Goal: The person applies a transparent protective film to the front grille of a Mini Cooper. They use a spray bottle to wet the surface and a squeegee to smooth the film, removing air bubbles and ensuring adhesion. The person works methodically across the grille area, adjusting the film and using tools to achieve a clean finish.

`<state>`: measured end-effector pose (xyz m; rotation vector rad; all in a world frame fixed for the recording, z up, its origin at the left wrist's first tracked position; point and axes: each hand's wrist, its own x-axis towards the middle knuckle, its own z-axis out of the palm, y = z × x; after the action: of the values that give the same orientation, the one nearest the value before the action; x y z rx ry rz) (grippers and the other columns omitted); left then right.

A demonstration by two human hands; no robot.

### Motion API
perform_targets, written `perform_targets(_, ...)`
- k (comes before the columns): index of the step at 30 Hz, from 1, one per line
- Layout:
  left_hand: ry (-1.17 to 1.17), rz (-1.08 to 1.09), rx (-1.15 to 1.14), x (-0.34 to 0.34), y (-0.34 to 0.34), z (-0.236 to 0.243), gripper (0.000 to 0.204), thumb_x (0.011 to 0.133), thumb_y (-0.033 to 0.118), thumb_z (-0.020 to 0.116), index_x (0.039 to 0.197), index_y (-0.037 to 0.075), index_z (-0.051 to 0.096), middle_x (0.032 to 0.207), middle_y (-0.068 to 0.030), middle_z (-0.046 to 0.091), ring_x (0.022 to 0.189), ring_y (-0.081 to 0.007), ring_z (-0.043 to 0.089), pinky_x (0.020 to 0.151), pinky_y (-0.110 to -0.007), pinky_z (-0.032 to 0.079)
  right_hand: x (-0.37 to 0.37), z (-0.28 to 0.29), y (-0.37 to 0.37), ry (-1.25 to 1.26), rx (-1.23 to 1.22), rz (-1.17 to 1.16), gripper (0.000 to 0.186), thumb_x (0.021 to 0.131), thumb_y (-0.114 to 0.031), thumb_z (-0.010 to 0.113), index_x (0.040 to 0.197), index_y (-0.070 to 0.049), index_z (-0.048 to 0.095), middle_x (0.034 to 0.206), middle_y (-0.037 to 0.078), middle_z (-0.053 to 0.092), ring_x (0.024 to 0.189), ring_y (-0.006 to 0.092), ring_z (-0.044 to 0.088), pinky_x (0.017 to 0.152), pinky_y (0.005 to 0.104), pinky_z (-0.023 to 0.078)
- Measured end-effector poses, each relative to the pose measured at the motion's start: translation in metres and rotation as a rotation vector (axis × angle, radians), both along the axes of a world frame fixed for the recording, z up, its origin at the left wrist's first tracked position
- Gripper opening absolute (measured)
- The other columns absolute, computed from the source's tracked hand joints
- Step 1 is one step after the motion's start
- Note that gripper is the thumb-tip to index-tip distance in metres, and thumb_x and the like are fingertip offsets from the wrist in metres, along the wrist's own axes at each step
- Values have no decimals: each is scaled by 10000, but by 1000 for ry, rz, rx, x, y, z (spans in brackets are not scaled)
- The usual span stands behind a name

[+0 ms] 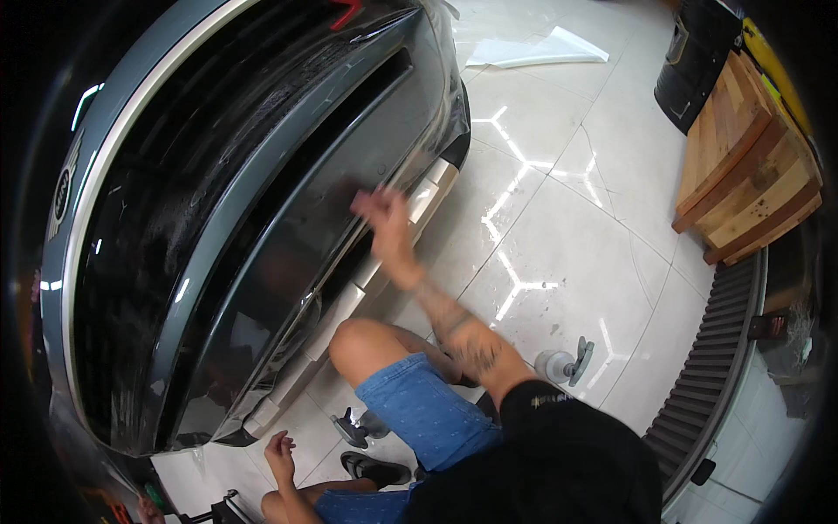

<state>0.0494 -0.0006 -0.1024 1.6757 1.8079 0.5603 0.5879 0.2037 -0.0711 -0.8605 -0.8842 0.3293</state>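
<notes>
My right hand (381, 218), blurred, grips a small pink squeegee (364, 203) against clear film on the lower bumper panel (305, 210) of a dark grey-green car front. The film (423, 144) is wrinkled and overhangs the bumper's right edge and lower trim. My left hand (279, 450) hangs beside the lower end of the bumper, by my left leg, fingers loosely bent and apart, holding nothing. A red object (345, 12) sits on the car at the top.
Spray bottles stand on the tiled floor (550, 244), one right (559, 367) and one below the bumper (358, 428). A white sheet (537, 52) lies at the back. Right are a black drum (685, 65), wooden crate (742, 166) and slatted drain (698, 358). Another person's hand (148, 508) shows bottom left.
</notes>
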Motion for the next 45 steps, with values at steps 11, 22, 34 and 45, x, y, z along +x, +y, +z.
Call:
perform_targets(11,-49,-53,65,0,6,5,228,962,85,555,1084,-77,659,822,-140,682,725,-184,674,676,-292,553,68,91,2,-413,-185,-417,289,942,-111,473,1167,-17,627,1100,195,629,1044,365,578,926,430,447)
perform_targets(22,-61,19,153,-15,-33,29,225,929,104,591,1076,-41,681,859,-177,705,765,-229,699,703,-345,554,44,141,-12,-424,-152,-216,316,872,-34,590,1184,-67,628,1125,138,620,1031,319,582,922,400,456)
perform_targets(34,-195,28,814,152,-77,149,797,876,488,684,1483,107,335,1455,-156,389,1366,-289,371,1053,-384,405,-271,99,-223,-213,-246,1372,403,1017,-277,483,1327,-26,543,1282,111,495,1085,222,553,888,318,475)
perform_targets(45,-1234,436,518,61,-256,141,586,961,530,533,1342,90,471,1270,-75,487,1057,-206,573,805,-355,548,-269,150,-232,-850,-215,1520,342,923,-95,638,1251,-1,621,1088,99,641,959,160,631,796,272,515)
